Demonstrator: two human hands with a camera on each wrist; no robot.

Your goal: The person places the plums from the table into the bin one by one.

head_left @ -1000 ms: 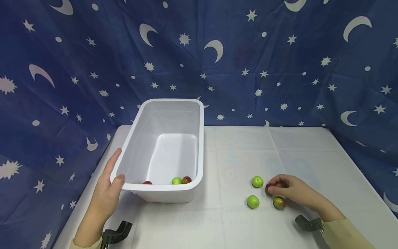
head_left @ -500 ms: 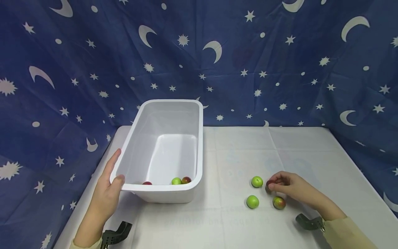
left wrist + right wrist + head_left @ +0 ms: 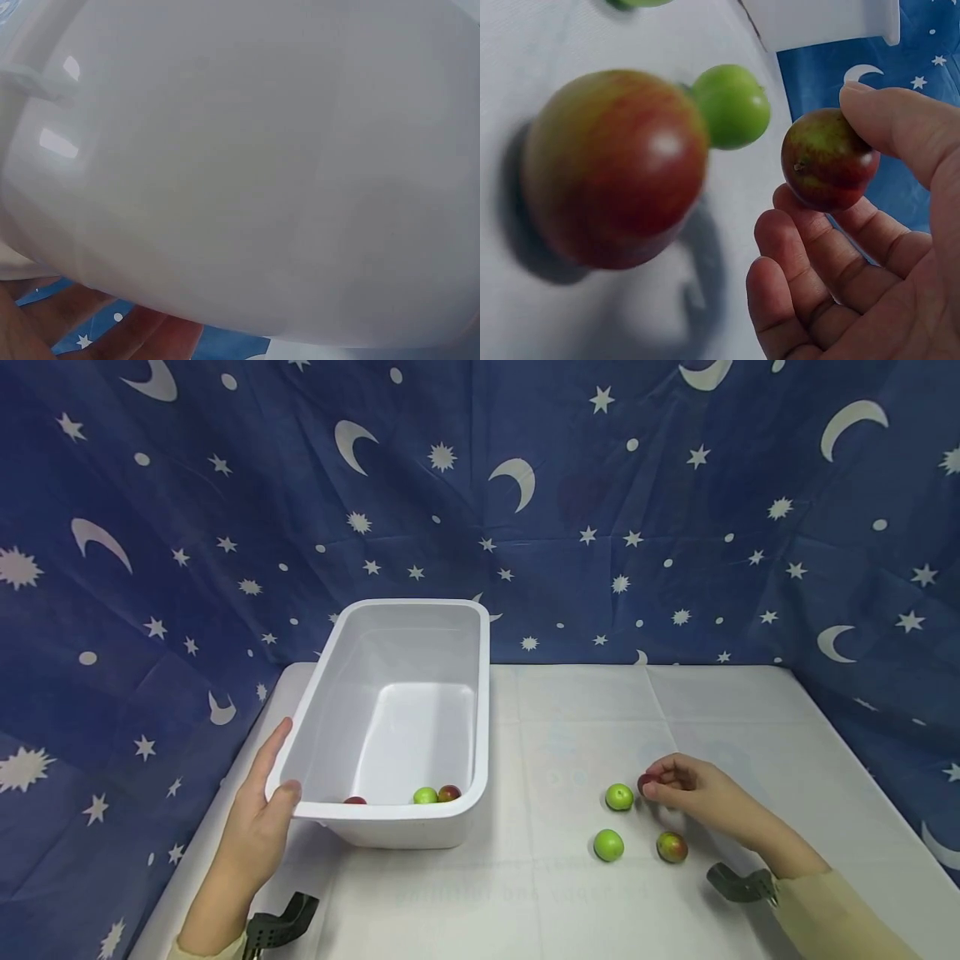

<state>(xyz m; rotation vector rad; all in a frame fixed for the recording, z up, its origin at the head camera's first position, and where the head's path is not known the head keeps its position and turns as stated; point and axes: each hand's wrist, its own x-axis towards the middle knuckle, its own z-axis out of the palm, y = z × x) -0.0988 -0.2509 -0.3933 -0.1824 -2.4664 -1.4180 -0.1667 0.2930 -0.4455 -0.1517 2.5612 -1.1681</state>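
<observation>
Between thumb and fingertips my right hand [image 3: 701, 793] pinches a dark red plum [image 3: 829, 159] with a greenish patch, lifted above the cloth. Close to it on the table lie a green plum [image 3: 619, 797], another green plum [image 3: 608, 845] and a red-green plum [image 3: 672, 847], which looms large in the right wrist view. My left hand [image 3: 251, 827] grips the near left corner of a deep white plastic tub [image 3: 483, 718], thumb over the rim. Inside, at the near end, are a green plum [image 3: 425, 795], a reddish plum [image 3: 449, 793] and a red plum [image 3: 355, 800] partly hidden by the rim.
A white cloth [image 3: 570, 718] covers the table. Behind and at both sides hangs a dark blue curtain [image 3: 570, 585] with moons and stars. Dark wrist mounts [image 3: 281, 922] sit at both wrists.
My right hand has taken the dark red plum up off the cloth and moved slightly away from the person. The left hand and the tub stay in place.
</observation>
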